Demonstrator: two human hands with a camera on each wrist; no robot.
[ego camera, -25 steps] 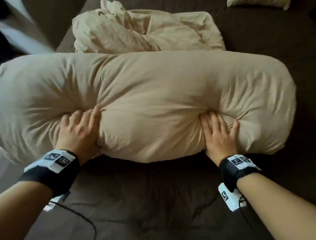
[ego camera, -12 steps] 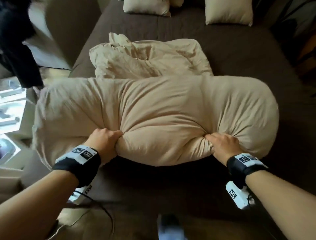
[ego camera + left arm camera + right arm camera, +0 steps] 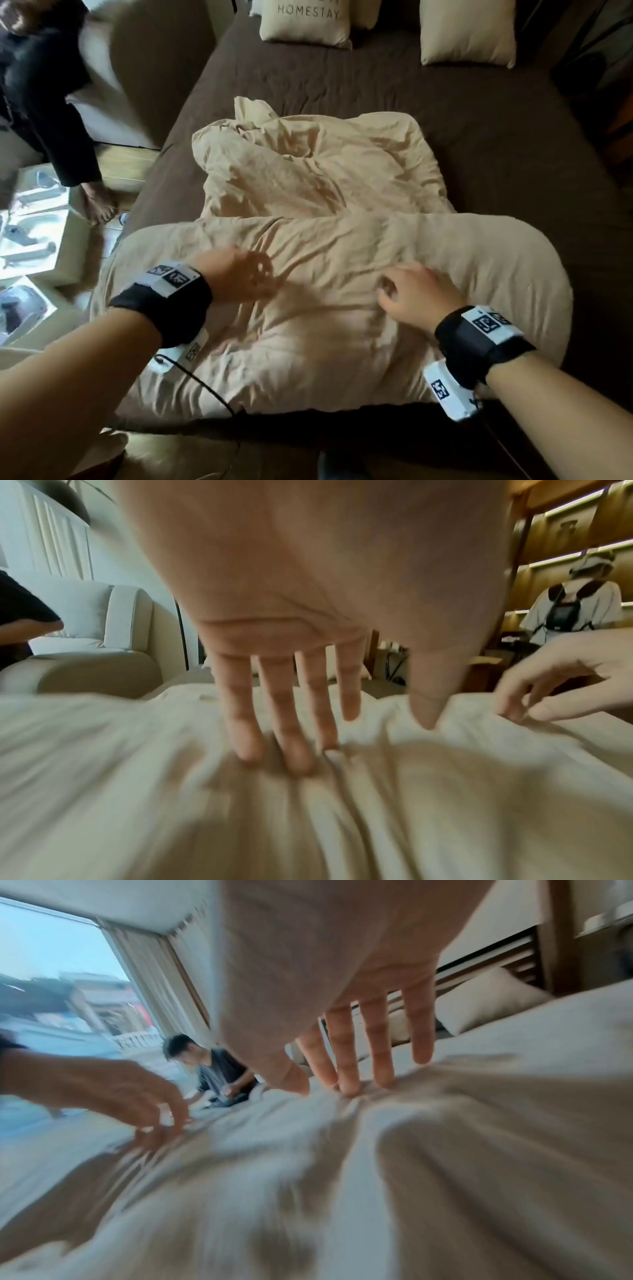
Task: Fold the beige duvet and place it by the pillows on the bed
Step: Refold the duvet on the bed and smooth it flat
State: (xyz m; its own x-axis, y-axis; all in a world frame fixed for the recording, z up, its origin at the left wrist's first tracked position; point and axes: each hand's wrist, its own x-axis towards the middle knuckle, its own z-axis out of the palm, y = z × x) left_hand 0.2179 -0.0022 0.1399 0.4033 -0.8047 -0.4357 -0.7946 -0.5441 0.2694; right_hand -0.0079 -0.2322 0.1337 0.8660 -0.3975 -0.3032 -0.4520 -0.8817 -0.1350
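We find the puffy beige fabric duvet [image 3: 342,308] half folded at the foot edge of the dark brown bed [image 3: 496,144] — well apart from the beige square pillows [image 3: 467,32]. Left hand [image 3: 239,277] and right hand [image 3: 419,298] hold nothing, straight fingers [image 3: 291,737] pressing cloth. Advised: flatten evenly — square the edges first.

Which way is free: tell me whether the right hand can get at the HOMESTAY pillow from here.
Probably not without leaning in. The right hand rests on the beige duvet, and the HOMESTAY pillow lies at the bed's far end beyond it. Nothing blocks the way.

Head camera looks down; wrist cameras skim close, sharing the duvet [image 3: 325,308].
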